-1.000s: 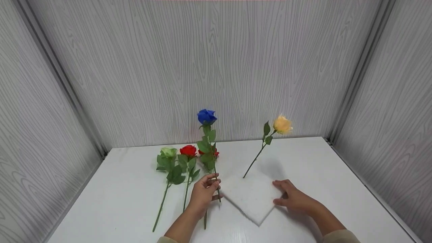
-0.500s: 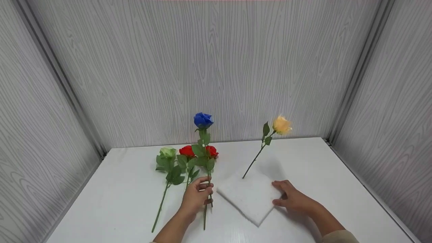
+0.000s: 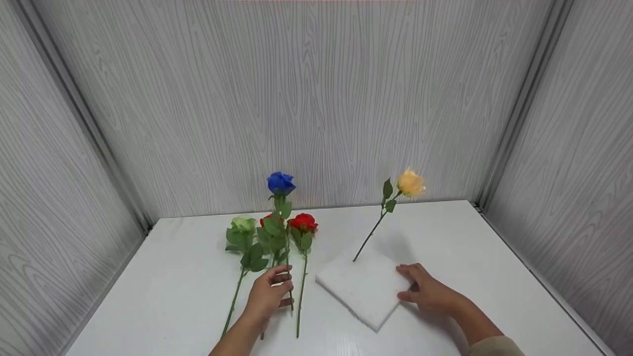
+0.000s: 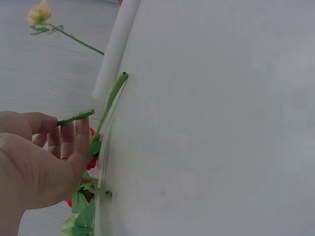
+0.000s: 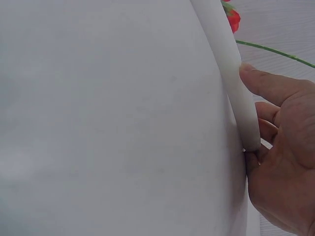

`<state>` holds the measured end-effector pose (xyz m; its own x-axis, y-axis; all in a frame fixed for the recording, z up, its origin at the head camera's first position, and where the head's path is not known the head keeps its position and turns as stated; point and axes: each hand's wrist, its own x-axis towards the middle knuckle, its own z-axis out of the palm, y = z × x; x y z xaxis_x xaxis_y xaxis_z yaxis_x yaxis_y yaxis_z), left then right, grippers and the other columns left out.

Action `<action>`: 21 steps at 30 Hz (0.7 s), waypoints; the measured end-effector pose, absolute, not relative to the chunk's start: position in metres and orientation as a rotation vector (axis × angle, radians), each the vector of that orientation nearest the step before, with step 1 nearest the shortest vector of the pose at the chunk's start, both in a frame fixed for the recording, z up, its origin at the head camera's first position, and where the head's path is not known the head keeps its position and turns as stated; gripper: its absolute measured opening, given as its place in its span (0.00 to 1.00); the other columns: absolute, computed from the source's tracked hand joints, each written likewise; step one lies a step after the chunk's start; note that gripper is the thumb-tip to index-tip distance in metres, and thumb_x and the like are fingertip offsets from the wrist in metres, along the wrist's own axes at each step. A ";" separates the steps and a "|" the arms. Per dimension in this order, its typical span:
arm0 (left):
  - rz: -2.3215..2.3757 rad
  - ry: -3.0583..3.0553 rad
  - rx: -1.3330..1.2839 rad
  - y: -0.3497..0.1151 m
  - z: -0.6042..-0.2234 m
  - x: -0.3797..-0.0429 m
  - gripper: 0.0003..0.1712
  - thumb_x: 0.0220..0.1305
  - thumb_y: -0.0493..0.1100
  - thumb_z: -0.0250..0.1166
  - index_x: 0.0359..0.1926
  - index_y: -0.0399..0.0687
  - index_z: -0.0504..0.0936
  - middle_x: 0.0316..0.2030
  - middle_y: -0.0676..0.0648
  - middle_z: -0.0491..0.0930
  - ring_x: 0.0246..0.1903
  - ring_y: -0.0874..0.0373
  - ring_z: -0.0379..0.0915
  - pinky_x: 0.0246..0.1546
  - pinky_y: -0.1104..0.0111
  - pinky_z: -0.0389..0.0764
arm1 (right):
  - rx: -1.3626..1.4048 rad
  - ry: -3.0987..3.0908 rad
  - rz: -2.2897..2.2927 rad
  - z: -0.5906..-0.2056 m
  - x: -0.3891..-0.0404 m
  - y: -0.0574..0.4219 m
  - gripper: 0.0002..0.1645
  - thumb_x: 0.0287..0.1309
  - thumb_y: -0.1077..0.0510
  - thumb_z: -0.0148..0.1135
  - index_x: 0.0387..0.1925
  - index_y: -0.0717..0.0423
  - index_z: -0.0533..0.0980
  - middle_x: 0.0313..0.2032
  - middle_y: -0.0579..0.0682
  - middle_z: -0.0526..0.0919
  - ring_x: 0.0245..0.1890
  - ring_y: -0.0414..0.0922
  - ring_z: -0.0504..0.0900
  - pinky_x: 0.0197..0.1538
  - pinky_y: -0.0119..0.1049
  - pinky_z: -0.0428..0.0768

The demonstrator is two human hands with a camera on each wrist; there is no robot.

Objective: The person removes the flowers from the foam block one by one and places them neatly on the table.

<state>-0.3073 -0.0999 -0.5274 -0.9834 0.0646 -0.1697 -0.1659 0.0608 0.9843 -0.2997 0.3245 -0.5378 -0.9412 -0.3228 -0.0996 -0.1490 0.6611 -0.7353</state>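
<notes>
Between thumb and fingers, my left hand (image 3: pixel 266 292) pinches the lower stem of a blue rose (image 3: pixel 281 183), held upright with its bloom on top. The left wrist view shows the cut stem end (image 4: pixel 78 116) poking out past the fingers. My right hand (image 3: pixel 429 290) grips the right corner of a flat white foam block (image 3: pixel 361 291), thumb on one edge and fingers on another. In the right wrist view the thumb (image 5: pixel 266 83) lies against the block's side. From the block's far part a yellow rose (image 3: pixel 410 183) stands tilted to the right.
Left of the block lie a green rose (image 3: pixel 244 225) and two red roses, the nearer one to the block a red rose (image 3: pixel 303 222). The blue rose's leaves partly cover the other. Grey wood-grain panels (image 3: pixel 316 99) enclose the white table (image 3: pixel 163 296) behind and at both sides.
My left hand has moved left with the blue rose, away from the block and over the red roses, and the bloom sits lower. My right hand stays at the block's corner.
</notes>
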 end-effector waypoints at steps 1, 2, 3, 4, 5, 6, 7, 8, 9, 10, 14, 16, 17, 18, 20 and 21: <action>2.039 2.159 -0.116 -0.102 -0.527 -0.307 0.26 0.77 0.33 0.64 0.73 0.44 0.77 0.64 0.35 0.77 0.55 0.47 0.81 0.44 0.57 0.92 | -0.392 2.656 -1.147 -0.538 -0.300 0.324 0.47 0.71 0.47 0.72 0.80 0.63 0.62 0.75 0.66 0.63 0.83 0.72 0.54 0.83 0.72 0.54; 2.035 2.161 -0.127 -0.105 -0.526 -0.307 0.26 0.77 0.33 0.64 0.73 0.44 0.77 0.64 0.36 0.78 0.56 0.47 0.81 0.44 0.57 0.92 | -0.397 2.656 -1.145 -0.538 -0.300 0.324 0.47 0.71 0.47 0.72 0.80 0.63 0.62 0.75 0.66 0.63 0.83 0.72 0.54 0.83 0.72 0.54; 2.032 2.164 -0.135 -0.107 -0.526 -0.307 0.26 0.78 0.33 0.64 0.73 0.44 0.77 0.64 0.36 0.78 0.56 0.46 0.81 0.44 0.57 0.92 | -0.395 2.656 -1.143 -0.538 -0.300 0.324 0.47 0.71 0.47 0.72 0.80 0.63 0.62 0.76 0.65 0.63 0.83 0.72 0.54 0.83 0.72 0.54; 2.028 2.167 -0.140 -0.109 -0.525 -0.307 0.25 0.78 0.33 0.63 0.73 0.45 0.77 0.64 0.36 0.78 0.57 0.46 0.81 0.44 0.56 0.92 | -0.386 2.655 -1.144 -0.538 -0.300 0.324 0.47 0.71 0.47 0.72 0.80 0.62 0.62 0.76 0.65 0.63 0.83 0.72 0.53 0.83 0.72 0.54; 2.027 2.171 -0.143 -0.112 -0.524 -0.307 0.25 0.78 0.33 0.63 0.73 0.45 0.77 0.64 0.36 0.78 0.57 0.46 0.80 0.44 0.56 0.93 | -0.377 2.651 -1.148 -0.538 -0.301 0.323 0.48 0.71 0.47 0.72 0.80 0.62 0.62 0.77 0.65 0.62 0.83 0.72 0.53 0.83 0.71 0.53; 2.028 2.174 -0.146 -0.114 -0.524 -0.307 0.25 0.78 0.33 0.64 0.72 0.45 0.77 0.64 0.36 0.78 0.56 0.46 0.81 0.44 0.56 0.93 | -0.362 2.640 -1.158 -0.538 -0.301 0.323 0.48 0.71 0.46 0.72 0.80 0.61 0.62 0.77 0.64 0.62 0.83 0.71 0.53 0.84 0.71 0.53; 2.031 2.175 -0.151 -0.116 -0.522 -0.306 0.25 0.77 0.33 0.64 0.72 0.45 0.77 0.63 0.36 0.78 0.56 0.46 0.81 0.44 0.56 0.93 | -0.345 2.629 -1.168 -0.538 -0.301 0.323 0.48 0.71 0.46 0.73 0.81 0.61 0.62 0.77 0.63 0.61 0.84 0.70 0.53 0.84 0.71 0.53; 2.032 2.179 -0.156 -0.118 -0.521 -0.306 0.26 0.77 0.33 0.64 0.72 0.45 0.78 0.63 0.36 0.78 0.55 0.47 0.81 0.44 0.56 0.93 | -0.328 2.621 -1.173 -0.538 -0.301 0.323 0.49 0.70 0.45 0.73 0.81 0.60 0.61 0.78 0.62 0.61 0.84 0.69 0.53 0.84 0.70 0.53; 2.033 2.182 -0.161 -0.120 -0.520 -0.305 0.26 0.77 0.33 0.64 0.72 0.45 0.78 0.62 0.36 0.78 0.55 0.47 0.81 0.43 0.56 0.93 | -0.319 2.616 -1.176 -0.538 -0.301 0.323 0.49 0.70 0.45 0.73 0.81 0.60 0.61 0.78 0.62 0.61 0.83 0.68 0.55 0.84 0.70 0.54; 2.033 2.183 -0.167 -0.123 -0.519 -0.305 0.26 0.77 0.33 0.64 0.72 0.45 0.77 0.62 0.36 0.78 0.54 0.47 0.81 0.43 0.56 0.93 | -0.312 2.611 -1.181 -0.538 -0.301 0.323 0.49 0.71 0.45 0.73 0.81 0.60 0.61 0.78 0.62 0.61 0.83 0.68 0.55 0.84 0.69 0.55; 2.013 2.196 -0.189 -0.132 -0.515 -0.305 0.26 0.77 0.33 0.64 0.73 0.45 0.77 0.62 0.36 0.78 0.55 0.46 0.82 0.44 0.57 0.93 | -0.313 2.618 -1.175 -0.539 -0.302 0.324 0.49 0.71 0.46 0.72 0.81 0.62 0.60 0.76 0.62 0.62 0.82 0.67 0.56 0.83 0.68 0.56; 1.999 2.201 -0.196 -0.136 -0.513 -0.305 0.26 0.78 0.33 0.64 0.73 0.45 0.76 0.63 0.35 0.77 0.56 0.46 0.81 0.44 0.57 0.93 | -0.310 2.620 -1.175 -0.539 -0.301 0.324 0.49 0.71 0.46 0.73 0.81 0.62 0.60 0.76 0.63 0.63 0.82 0.67 0.56 0.83 0.68 0.56; 1.993 2.204 -0.200 -0.139 -0.513 -0.305 0.26 0.78 0.33 0.64 0.74 0.46 0.76 0.63 0.35 0.77 0.56 0.45 0.81 0.45 0.57 0.93 | -0.307 2.618 -1.177 -0.539 -0.301 0.324 0.49 0.71 0.47 0.73 0.81 0.62 0.61 0.75 0.63 0.63 0.82 0.67 0.56 0.83 0.68 0.56; 1.986 2.210 -0.202 -0.141 -0.512 -0.305 0.26 0.78 0.33 0.64 0.74 0.46 0.76 0.63 0.35 0.77 0.57 0.46 0.81 0.45 0.57 0.93 | -0.299 2.616 -1.181 -0.539 -0.301 0.324 0.49 0.71 0.47 0.73 0.81 0.62 0.61 0.75 0.62 0.63 0.82 0.67 0.57 0.83 0.68 0.56; 1.975 2.218 -0.204 -0.146 -0.510 -0.304 0.26 0.78 0.33 0.63 0.74 0.46 0.77 0.64 0.35 0.77 0.57 0.46 0.81 0.46 0.56 0.93 | -0.287 2.615 -1.184 -0.538 -0.301 0.323 0.49 0.70 0.47 0.73 0.81 0.62 0.61 0.75 0.62 0.63 0.82 0.67 0.56 0.84 0.69 0.55; 1.969 2.225 -0.206 -0.148 -0.510 -0.303 0.26 0.78 0.33 0.63 0.73 0.46 0.77 0.64 0.35 0.77 0.58 0.46 0.81 0.46 0.55 0.93 | -0.280 2.618 -1.184 -0.538 -0.301 0.323 0.49 0.70 0.48 0.74 0.81 0.61 0.61 0.75 0.61 0.64 0.83 0.67 0.56 0.84 0.69 0.55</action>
